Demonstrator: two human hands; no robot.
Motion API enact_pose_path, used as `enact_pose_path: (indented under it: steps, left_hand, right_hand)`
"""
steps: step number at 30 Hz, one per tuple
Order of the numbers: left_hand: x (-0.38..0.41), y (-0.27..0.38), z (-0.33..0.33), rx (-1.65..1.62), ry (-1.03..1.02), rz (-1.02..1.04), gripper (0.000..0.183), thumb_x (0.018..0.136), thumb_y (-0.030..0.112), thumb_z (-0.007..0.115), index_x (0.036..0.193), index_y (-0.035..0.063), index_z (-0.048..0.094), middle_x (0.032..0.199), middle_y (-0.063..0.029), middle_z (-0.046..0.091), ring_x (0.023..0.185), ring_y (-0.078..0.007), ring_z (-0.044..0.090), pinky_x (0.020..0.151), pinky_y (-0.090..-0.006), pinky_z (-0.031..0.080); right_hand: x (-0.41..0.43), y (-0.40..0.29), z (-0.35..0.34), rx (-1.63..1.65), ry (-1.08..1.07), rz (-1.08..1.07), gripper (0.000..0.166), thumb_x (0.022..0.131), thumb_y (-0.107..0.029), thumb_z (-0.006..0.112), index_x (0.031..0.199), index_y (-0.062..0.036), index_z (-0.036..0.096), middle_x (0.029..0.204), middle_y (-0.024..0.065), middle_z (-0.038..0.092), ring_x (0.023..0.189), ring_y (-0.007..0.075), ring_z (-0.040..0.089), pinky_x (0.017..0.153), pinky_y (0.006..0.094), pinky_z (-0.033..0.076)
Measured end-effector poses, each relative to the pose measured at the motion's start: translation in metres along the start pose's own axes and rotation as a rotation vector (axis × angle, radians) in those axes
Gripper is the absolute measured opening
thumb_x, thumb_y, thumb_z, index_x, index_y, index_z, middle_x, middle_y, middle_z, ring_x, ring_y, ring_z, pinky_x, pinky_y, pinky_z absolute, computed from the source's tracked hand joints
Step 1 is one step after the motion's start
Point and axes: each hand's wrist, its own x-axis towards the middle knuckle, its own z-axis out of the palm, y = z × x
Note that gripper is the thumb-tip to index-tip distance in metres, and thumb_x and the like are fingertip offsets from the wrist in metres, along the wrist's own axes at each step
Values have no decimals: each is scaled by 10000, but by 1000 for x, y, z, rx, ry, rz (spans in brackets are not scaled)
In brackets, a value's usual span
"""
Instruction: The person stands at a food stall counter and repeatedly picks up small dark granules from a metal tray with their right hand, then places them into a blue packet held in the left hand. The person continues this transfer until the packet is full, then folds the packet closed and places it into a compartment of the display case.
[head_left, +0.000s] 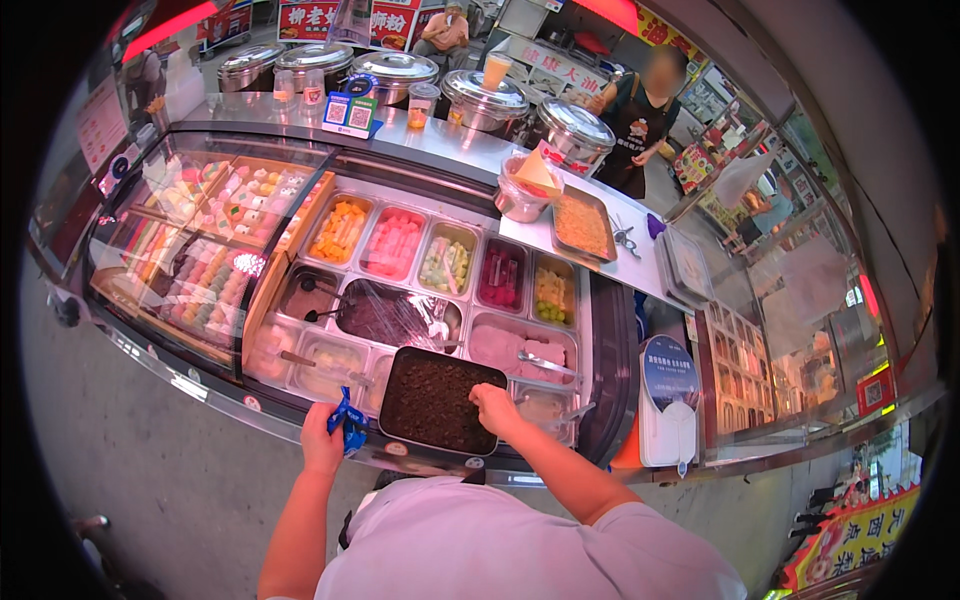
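Observation:
My left hand (321, 444) grips a crumpled blue plastic packet (351, 426) at the near edge of the counter. Just right of it, a dark rectangular tray (442, 445) rests over the food pans, filled with dark brown crumbs (435, 397). My right hand (495, 411) reaches over the tray's right side, fingertips bent down at the crumbs. Whether those fingers pinch any crumbs is too small to see. Behind the tray lies a pan of purple paste (382, 311) under clear film. A pan of pale mauve paste (495, 345) holds a metal spatula (547, 364).
Metal pans of cut fruit, such as mango cubes (340, 231), line the back. Left stands a glass case of sweets (202, 247). A tray of orange-brown crumbs (583, 221) and scissors (624, 238) sit on a white board. Beyond lidded steel pots (487, 97) stands an aproned person (637, 127).

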Motion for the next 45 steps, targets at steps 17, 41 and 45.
enact_pose_path:
  steps: [17, 41, 45]
  left_hand:
    - [0, 1, -2, -24, -3, -9, 205, 715, -56, 587, 906, 13, 563, 850, -171, 558, 833, -388, 567, 734, -427, 467]
    - [-1, 2, 1, 13, 38, 5, 145, 746, -20, 617, 876, 18, 565, 844, -162, 562, 817, -386, 570, 712, -416, 470]
    - [-1, 2, 1, 21, 11, -42, 148, 750, -16, 625, 881, 17, 565, 847, -161, 567, 819, -385, 574, 715, -409, 472]
  right_hand:
    - [12, 5, -7, -91, -38, -62, 127, 759, -72, 632, 885, -62, 646, 785, 166, 644, 792, 378, 630, 689, 450, 506]
    - [31, 3, 8, -350, -127, -5, 180, 822, -190, 636, 925, -51, 587, 911, 149, 595, 841, 370, 633, 728, 468, 514]
    - [33, 9, 19, -419, -205, -60, 158, 822, -175, 626, 910, -49, 589, 909, 155, 594, 820, 378, 638, 705, 473, 516]
